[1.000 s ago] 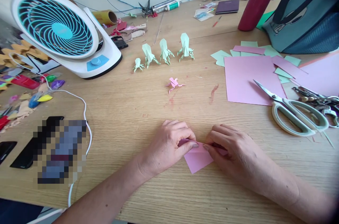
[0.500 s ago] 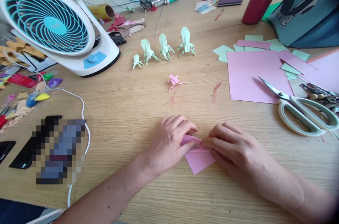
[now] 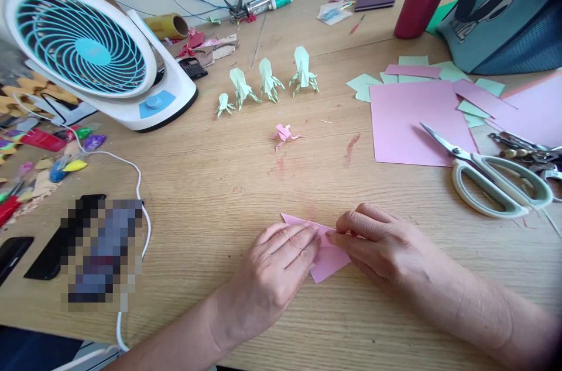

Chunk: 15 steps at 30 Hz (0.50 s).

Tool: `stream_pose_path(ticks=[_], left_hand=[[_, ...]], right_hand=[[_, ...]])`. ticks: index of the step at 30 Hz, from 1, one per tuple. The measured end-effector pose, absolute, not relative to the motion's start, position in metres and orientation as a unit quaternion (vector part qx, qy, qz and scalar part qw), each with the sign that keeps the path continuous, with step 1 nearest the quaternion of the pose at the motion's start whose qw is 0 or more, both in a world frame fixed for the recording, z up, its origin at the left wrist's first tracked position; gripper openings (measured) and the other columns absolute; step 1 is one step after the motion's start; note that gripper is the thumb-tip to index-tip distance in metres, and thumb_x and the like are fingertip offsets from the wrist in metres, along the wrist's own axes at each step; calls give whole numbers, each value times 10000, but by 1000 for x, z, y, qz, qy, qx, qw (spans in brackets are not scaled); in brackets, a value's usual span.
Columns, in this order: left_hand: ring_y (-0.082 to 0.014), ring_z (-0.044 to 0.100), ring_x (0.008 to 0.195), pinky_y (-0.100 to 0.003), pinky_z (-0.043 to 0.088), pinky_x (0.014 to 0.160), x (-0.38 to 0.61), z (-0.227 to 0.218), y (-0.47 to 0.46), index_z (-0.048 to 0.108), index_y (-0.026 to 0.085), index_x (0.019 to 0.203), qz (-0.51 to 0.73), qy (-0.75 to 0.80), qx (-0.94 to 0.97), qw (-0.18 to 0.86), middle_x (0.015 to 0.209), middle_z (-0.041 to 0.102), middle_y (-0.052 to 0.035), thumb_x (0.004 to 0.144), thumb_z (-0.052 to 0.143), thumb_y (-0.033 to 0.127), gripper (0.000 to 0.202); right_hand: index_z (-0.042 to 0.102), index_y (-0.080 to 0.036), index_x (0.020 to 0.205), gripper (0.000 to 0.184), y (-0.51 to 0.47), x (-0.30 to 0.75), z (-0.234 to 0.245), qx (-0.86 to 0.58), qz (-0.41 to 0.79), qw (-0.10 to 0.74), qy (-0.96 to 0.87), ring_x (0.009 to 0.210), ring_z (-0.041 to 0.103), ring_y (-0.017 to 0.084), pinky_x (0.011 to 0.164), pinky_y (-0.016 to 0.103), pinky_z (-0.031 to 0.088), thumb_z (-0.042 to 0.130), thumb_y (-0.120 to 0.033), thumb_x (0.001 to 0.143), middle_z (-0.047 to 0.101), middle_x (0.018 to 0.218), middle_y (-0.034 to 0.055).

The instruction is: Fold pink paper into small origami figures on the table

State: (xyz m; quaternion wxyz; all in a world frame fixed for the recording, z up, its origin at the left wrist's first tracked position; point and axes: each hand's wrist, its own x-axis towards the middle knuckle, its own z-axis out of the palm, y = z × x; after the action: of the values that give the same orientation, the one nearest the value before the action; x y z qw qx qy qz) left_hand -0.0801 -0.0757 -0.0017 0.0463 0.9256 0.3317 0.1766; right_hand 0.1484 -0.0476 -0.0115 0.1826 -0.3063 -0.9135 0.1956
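paper: my small pink sheet [image 3: 327, 257] lies flat on the counter [image 3: 211, 184], right in front of me, between both hands
long axis: folded edge runs from upper left to lower right, w/ one corner poking out far-left, another pointing toward me
L hand: my left hand [image 3: 274, 274] lies flat, fingers [image 3: 298, 242] stretched out & pressing on the sheet's left part; not gripping
R hand: my right hand [image 3: 380, 245] pinches the sheet's right edge betw. thumb & fingertips
which is nearer: both touch it; L sits on top, R comes in from the side
nearby: pink folded figure [image 3: 283, 134] farther off, scissors [image 3: 492, 175] well apart to the right
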Motion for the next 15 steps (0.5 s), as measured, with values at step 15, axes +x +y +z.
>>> stream_pose_path(ticks=[15], left_hand=[[-263, 580, 1241, -386, 541, 1036, -83, -4, -83, 591, 27, 1265, 147, 317, 937, -7, 1297, 635, -164, 972, 455, 97, 330]], right_hand=[[657, -135, 920, 283, -48, 152, -15, -285, 185, 167, -925, 784, 537, 209, 685, 349, 472, 383, -98, 979, 598, 907, 112]])
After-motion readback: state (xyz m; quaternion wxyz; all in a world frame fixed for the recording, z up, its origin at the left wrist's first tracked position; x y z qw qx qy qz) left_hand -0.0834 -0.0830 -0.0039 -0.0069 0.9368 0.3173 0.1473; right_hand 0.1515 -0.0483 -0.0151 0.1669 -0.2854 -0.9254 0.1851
